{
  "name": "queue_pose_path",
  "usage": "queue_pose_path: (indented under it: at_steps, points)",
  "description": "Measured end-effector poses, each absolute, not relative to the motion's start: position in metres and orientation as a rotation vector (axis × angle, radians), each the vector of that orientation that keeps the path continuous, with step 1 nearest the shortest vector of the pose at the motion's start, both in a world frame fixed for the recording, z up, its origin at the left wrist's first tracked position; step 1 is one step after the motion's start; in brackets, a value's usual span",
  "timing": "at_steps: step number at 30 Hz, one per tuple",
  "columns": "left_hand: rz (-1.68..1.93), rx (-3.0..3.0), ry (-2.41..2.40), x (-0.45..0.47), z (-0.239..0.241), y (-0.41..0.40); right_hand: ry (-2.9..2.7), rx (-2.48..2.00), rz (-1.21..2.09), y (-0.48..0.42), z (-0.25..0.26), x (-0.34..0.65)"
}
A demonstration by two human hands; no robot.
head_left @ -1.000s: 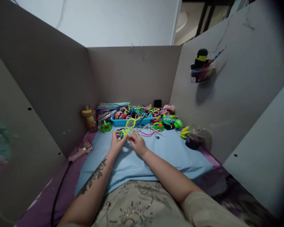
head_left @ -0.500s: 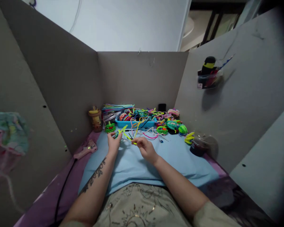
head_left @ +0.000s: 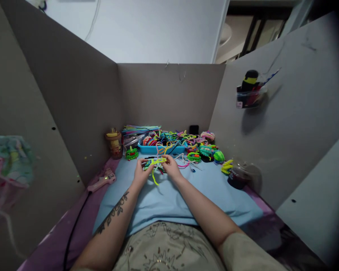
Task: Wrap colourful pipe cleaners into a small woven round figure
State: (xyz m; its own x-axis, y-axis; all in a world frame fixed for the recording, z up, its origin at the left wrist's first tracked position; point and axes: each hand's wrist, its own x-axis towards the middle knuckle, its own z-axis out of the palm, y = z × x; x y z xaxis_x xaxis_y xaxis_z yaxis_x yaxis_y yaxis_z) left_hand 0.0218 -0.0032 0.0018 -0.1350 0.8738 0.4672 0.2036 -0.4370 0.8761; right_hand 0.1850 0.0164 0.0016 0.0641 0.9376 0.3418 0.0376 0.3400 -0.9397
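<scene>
Head: right hand (head_left: 172, 168) closed on yellow strand (head_left: 158, 160)

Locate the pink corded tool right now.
In the head view, the pink corded tool lies at left on the purple surface, beside the light blue cloth, left of the left hand.

"How's the light?"
"Dim below, brightest on the white wall (head_left: 158, 32); the plastic holder (head_left: 251, 100) casts a soft shadow."
"Sharp?"
"Neon-yellow pipe cleaner (head_left: 154, 178) looks slightly blurred; right edge darkens to black."
</scene>
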Motion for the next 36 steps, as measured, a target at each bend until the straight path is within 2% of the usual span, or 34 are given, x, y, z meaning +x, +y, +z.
queue_pose_path:
  at_steps: [8, 19, 27, 32, 36]
  points:
    - [1.434, 1.744, 1.074, 0.027, -0.004, -0.003, -1.361, -0.985, 0.724, 0.006, -0.005, 0.204]
    - [1.415, 2.011, 1.056, 0.023, -0.011, 0.003, -1.653, -0.892, 0.819, -0.008, -0.001, 0.192]
    - [1.481, 2.238, 1.005, 0.023, -0.006, -0.011, -1.447, -1.041, 0.806, 0.006, -0.013, 0.193]
    - [1.269, 2.602, 0.855, 0.023, 0.0, -0.015, -1.328, -1.09, 0.868, 0.013, -0.02, 0.202]
    - [1.352, 2.308, 0.833, 0.028, 0.004, -0.014, -1.356, -1.11, 0.853, 0.012, -0.021, 0.201]
